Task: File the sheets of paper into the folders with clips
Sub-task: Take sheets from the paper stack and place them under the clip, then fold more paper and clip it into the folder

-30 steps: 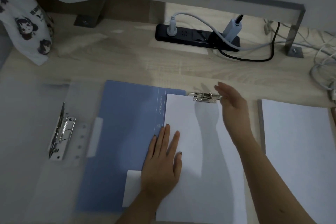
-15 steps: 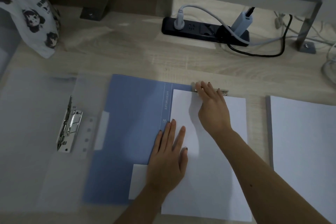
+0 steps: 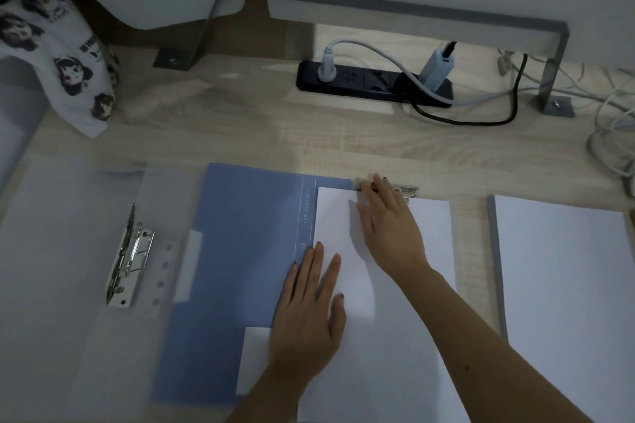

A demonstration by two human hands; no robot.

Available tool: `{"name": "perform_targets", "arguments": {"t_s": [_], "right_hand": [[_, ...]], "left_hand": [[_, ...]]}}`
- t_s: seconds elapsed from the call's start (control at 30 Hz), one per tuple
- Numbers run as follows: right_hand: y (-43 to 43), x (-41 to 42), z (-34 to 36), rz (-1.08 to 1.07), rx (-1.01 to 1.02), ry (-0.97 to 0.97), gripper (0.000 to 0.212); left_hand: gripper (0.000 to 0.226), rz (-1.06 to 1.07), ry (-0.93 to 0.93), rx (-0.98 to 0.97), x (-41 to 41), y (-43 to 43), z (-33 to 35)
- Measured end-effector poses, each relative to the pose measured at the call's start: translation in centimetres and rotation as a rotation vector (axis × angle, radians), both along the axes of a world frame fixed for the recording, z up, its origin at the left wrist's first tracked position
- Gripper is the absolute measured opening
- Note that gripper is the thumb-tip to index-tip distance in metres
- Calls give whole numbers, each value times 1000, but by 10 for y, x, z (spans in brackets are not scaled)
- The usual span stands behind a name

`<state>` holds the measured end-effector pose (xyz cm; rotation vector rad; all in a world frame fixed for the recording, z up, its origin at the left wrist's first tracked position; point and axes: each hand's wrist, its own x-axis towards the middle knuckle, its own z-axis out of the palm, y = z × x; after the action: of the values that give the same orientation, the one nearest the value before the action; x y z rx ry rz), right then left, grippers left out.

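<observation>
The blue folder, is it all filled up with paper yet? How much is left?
Not yet. A sheet lies in the blue folder. The left hand presses it flat, and the right hand is at the metal clip on top; whether it is clamped is unclear. Left: the paper stack on the right, and the clear folder, whose clip holds nothing.

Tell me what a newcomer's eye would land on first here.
The two hands at centre: the left hand lies flat on the white sheet in the open blue folder, while the right hand reaches its metal clip at the top. A paper stack waits at right.
</observation>
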<state>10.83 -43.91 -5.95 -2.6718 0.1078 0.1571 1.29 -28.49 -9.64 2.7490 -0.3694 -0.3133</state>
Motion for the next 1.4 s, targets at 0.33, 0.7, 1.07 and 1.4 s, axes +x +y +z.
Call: {"name": "perform_targets", "arguments": {"t_s": [0.33, 0.7, 1.07, 1.4], "right_hand": [[-129, -118, 40, -532, 123, 30, 35], [-168, -170, 22, -512, 95, 145, 36], [-176, -174, 20, -467, 153, 125, 37], [-189, -176, 27, -516, 397, 144, 43]], "left_hand": [[51, 28, -7, -9, -2, -11, 13], [45, 338, 887, -776, -27, -193, 82], [8, 540, 879, -714, -5, -242, 69], [16, 532, 732, -903, -36, -248, 62]]}}
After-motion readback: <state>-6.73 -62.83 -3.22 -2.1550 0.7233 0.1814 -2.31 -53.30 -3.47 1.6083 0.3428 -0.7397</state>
